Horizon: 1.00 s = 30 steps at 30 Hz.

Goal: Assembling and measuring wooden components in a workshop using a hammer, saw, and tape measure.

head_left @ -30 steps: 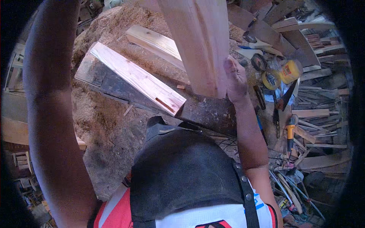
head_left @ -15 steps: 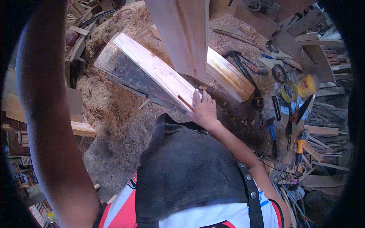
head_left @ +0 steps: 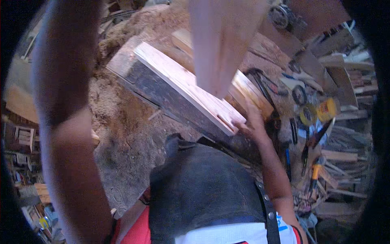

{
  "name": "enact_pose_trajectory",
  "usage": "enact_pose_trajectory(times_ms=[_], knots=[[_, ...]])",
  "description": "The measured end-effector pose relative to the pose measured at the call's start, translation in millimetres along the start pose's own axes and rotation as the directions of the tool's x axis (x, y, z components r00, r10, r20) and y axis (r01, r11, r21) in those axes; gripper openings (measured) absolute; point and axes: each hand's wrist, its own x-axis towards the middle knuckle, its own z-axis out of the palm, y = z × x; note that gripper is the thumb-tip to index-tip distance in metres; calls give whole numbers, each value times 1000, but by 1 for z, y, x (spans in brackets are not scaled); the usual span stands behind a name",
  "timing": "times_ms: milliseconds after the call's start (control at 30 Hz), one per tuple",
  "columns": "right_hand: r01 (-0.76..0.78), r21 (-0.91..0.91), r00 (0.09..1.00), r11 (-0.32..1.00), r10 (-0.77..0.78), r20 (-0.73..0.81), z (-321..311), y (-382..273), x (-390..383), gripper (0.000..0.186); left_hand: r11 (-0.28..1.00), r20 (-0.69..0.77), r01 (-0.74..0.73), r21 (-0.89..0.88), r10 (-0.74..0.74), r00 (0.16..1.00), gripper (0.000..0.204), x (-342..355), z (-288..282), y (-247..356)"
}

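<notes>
My left arm point(head_left: 69, 154) rises along the left side, the hand beyond the top edge. My right hand point(head_left: 250, 122), blurred by motion, has fingers spread at the right end of a pale slotted plank point(head_left: 174, 77), touching its corner. That plank lies on a dark, worn timber point(head_left: 158, 93). A second, yellowish piece point(head_left: 260, 97) lies just behind it, partly hidden. A wide board point(head_left: 219, 40) extends from the top edge down over both, its upper end out of view.
At the right are pliers point(head_left: 276, 85), a tape roll point(head_left: 298, 95), yellow tubs point(head_left: 327, 110), a blue-handled tool point(head_left: 287, 162), an angle grinder point(head_left: 316, 173) and stacked offcuts point(head_left: 341, 154). Sawdust point(head_left: 105, 105) covers the left side; a dark apron point(head_left: 207, 183) is below.
My right hand has left the wide board and come down onto the slotted plank's end. The board's lower end sits higher, exposing more of the piece behind. My left arm remains raised.
</notes>
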Motion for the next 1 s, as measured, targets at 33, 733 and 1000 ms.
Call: enact_pose_trajectory(times_ms=[33, 733, 1000], knots=[[53, 113, 994, 992, -42, -104, -6, -7, 4, 100, 1000, 2, -2, 2, 2, 1000, 81, -2, 2, 3], [-126, 158, 981, 979, 146, -124, -8, -53, -36, 35, 1000, -18, -3, -9, 3, 1000, 74, -21, 12, -12], [-94, 99, 976, 991, 111, -190, 19, -34, -48, 30, 1000, -37, -12, 1, 12, 999, 72, -25, 14, -11]])
